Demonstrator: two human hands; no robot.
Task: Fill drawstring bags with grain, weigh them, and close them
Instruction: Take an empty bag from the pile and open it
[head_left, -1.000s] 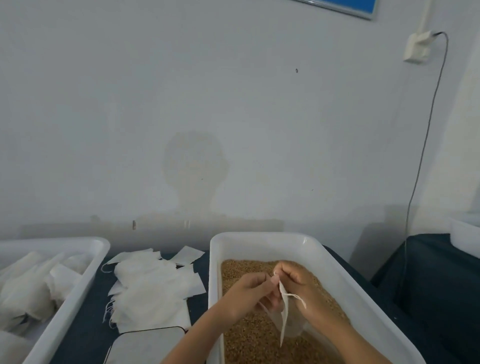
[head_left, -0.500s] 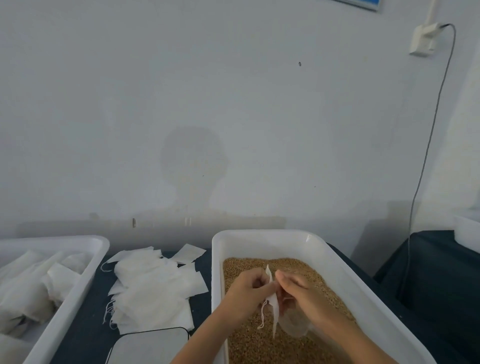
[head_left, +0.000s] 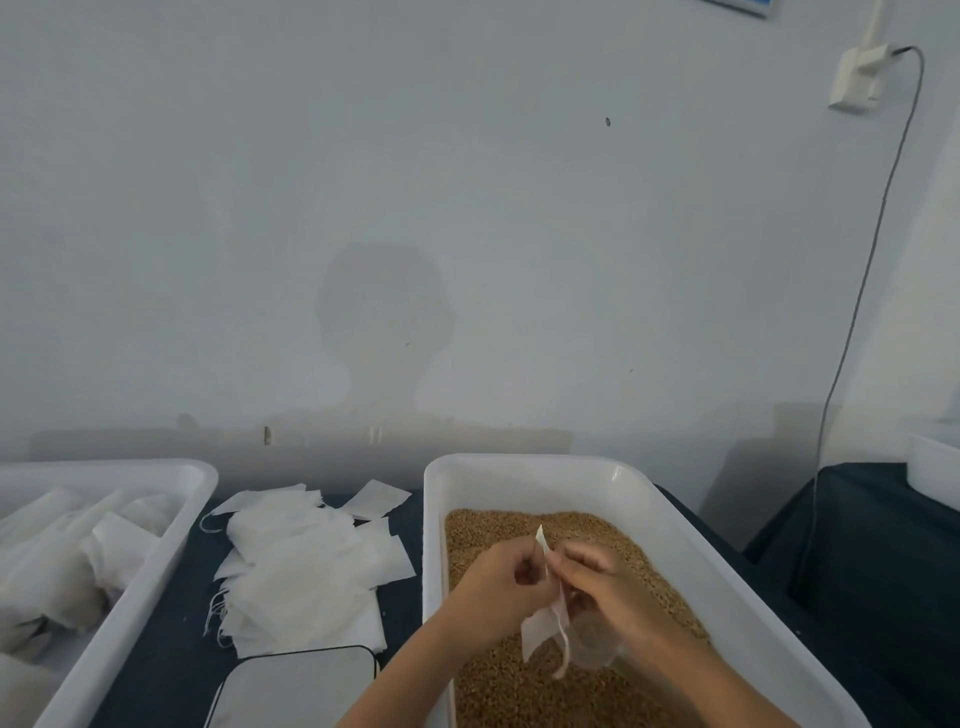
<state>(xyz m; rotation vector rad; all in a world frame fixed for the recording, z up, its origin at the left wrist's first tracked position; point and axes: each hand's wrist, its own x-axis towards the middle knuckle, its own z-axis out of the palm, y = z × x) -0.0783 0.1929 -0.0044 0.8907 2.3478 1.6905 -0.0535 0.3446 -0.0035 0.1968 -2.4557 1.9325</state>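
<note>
Lower now, the bag hangs pinched by left hand and right hand.

Three white tubs show: one of grain at five o'clock, one of filled bags at nine o'clock, one cut off at three o'clock. One heap of empty bags lies at seven o'clock; its count cannot be told. Two hands, left and right, hold one bag. One scale sits at six o'clock.

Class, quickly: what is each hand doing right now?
Left hand: pinching the bag.
Right hand: fingers also gripping the bag.
</note>
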